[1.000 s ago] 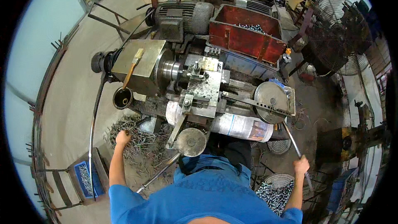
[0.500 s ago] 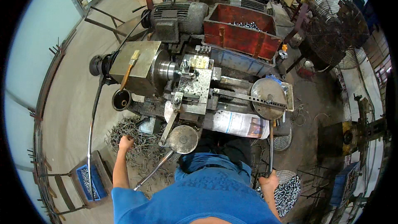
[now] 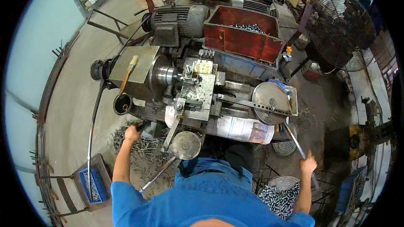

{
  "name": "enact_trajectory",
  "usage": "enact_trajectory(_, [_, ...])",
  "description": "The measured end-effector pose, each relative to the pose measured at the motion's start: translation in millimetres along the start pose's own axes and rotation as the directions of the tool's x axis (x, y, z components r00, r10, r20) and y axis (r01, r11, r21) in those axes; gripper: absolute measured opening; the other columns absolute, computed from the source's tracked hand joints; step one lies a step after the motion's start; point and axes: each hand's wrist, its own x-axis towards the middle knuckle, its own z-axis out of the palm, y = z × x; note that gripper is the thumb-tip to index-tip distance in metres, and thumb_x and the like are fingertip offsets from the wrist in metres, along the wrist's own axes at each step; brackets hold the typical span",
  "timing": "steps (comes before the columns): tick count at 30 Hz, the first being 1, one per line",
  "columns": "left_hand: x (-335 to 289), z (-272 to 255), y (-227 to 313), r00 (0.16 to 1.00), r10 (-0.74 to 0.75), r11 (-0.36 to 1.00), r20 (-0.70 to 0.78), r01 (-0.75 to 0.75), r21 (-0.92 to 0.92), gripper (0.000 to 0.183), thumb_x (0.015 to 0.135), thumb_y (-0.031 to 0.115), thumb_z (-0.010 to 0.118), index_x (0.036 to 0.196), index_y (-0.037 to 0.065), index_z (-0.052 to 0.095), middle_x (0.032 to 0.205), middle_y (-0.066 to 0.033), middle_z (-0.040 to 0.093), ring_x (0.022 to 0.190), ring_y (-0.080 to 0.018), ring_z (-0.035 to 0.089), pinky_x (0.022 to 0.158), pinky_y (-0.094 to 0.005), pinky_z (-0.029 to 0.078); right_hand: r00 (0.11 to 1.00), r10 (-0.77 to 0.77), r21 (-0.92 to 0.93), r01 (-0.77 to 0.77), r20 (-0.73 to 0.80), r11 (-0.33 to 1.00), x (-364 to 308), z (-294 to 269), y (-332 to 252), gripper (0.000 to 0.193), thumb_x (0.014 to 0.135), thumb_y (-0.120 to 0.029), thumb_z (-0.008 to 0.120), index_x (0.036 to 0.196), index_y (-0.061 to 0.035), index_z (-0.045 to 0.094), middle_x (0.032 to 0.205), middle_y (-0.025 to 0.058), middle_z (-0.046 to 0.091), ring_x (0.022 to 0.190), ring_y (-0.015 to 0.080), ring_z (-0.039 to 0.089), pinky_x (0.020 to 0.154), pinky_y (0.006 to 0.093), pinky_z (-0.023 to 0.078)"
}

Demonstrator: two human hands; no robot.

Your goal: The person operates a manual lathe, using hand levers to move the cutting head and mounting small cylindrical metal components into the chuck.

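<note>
My right hand [image 3: 308, 164] is wrapped round the end of a metal lever [image 3: 295, 141], which slants up to a round metal disc [image 3: 269, 97] on the lathe's right side. My left hand [image 3: 133, 133] is closed at a dark piece beside a grey metal block [image 3: 149, 129] at the lathe's front left; what its fingers hold is hard to make out. Between the hands is the lathe's tool slide [image 3: 198, 94], facing the shiny chuck [image 3: 167, 75]. A second lever [image 3: 158, 173] runs from a smaller disc [image 3: 186, 145], with neither hand on it.
Metal shavings [image 3: 139, 147] heap below my left hand. A basket of small metal parts [image 3: 280, 197] stands near my right arm, and a blue bin [image 3: 93, 187] at lower left. Behind the lathe are a red box [image 3: 244, 38] and a motor [image 3: 179, 21]. A fan [image 3: 338, 29] stands right.
My right hand has swung the lever outward to the right and upward, away from my body. My left hand has moved up from above the shavings to beside the grey block.
</note>
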Motion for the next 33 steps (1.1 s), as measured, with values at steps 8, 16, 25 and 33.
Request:
enact_trajectory(8, [-1, 117, 31, 0.878, -0.335, 0.94, -0.34, 0.287, -0.186, 0.05, 0.078, 0.053, 0.057, 0.075, 0.004, 0.063, 0.078, -0.0171, 0.065, 0.074, -0.037, 0.063, 0.066, -0.0462, 0.05, 0.929, -0.118, 0.238, 0.21, -0.35, 0.948, 49, -58, -63, 0.061, 0.056, -0.01, 0.058, 0.116, -0.0009, 0.055, 0.107, 0.0166, 0.059, 0.096, 0.0349, 0.054, 0.085, 0.0441, 0.042])
enact_trajectory(16, [10, 39, 4, 0.98, 0.004, 0.951, 0.199, -0.065, 0.301, 0.037, 0.076, 0.043, 0.062, 0.09, 0.008, 0.061, 0.09, -0.016, 0.066, 0.085, -0.0317, 0.064, 0.073, -0.0441, 0.052, 0.773, -0.467, 0.572, 0.632, -0.429, 0.523, 55, -192, -228, 0.05, 0.056, -0.018, 0.064, 0.103, 0.0004, 0.062, 0.105, 0.019, 0.06, 0.098, 0.0371, 0.054, 0.087, 0.0407, 0.043])
enact_trajectory(25, [-31, -121, -18, 0.963, -0.02, 0.928, -0.269, -0.082, -0.363, 0.031, 0.084, 0.028, 0.058, 0.104, 0.005, 0.062, 0.081, -0.0172, 0.065, 0.076, -0.0306, 0.065, 0.066, -0.0395, 0.049, 0.017, -0.741, 0.078, 0.996, -0.671, -0.048, 8, -293, -487, 0.037, 0.049, -0.019, 0.065, 0.082, -0.0017, 0.066, 0.098, 0.0167, 0.059, 0.1, 0.0312, 0.054, 0.107, 0.0452, 0.027])
enact_trajectory(33, [-84, -139, -140, 0.767, -0.521, 0.853, -0.375, 0.447, -0.271, 0.055, 0.09, 0.054, 0.037, 0.084, 0.008, 0.067, 0.079, -0.0155, 0.066, 0.077, -0.033, 0.063, 0.069, -0.0419, 0.047, 0.103, -0.963, 0.001, 0.994, -0.248, 0.106, 5, -287, -550, 0.021, 0.054, -0.023, 0.064, 0.067, -0.0091, 0.07, 0.077, 0.014, 0.066, 0.087, 0.0294, 0.061, 0.109, 0.043, 0.023])
